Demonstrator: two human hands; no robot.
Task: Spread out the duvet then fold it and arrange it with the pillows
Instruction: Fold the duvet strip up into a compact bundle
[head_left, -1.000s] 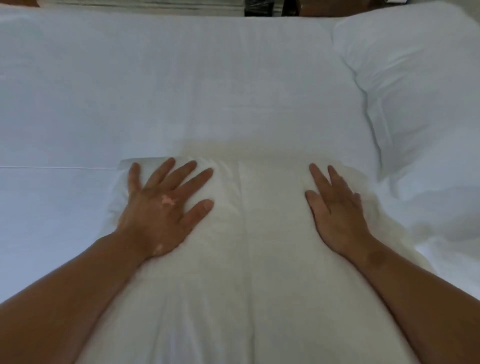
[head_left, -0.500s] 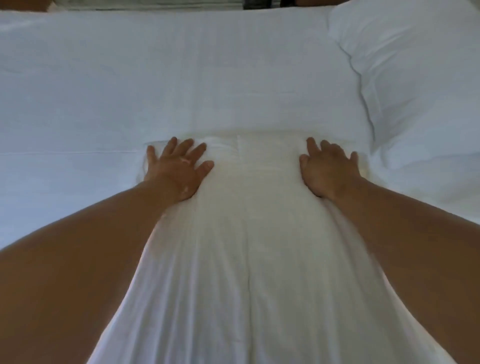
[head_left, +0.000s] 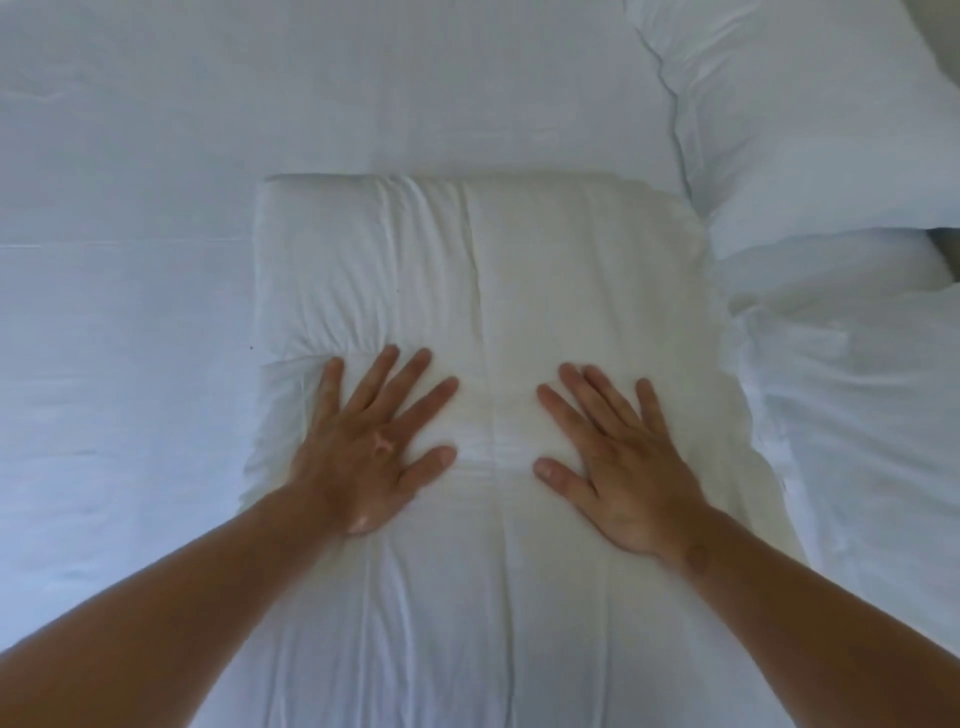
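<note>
Bed: white sheet of the bed (head_left: 130, 364) is filling the whole view, smooth on the left and towards the far edge.
Duvet: folded duvet (head_left: 483, 270) is lying as a long thick strip running from the person out across the bed, its far end now showing well beyond the fingertips.
Left hand: left hand (head_left: 371, 447) is pressing flat on the duvet, fingers (head_left: 410, 366) spread apart, gripping nothing.
Right hand: right hand (head_left: 621, 467) is pressing flat just across the centre crease, fingers apart and empty.
Change: half a second ago both hands were out at the strip's far end; they are now sitting nearer the person and closer to each other, either side of the crease.
Pillows: pillow (head_left: 810, 119) is lying at the far right, touching the duvet's corner; more rumpled white bedding is sitting below it.
Meaning: hands are probably smoothing back along the fold, so folding looks nearly finished and arranging with the pillows is still ahead.
</note>
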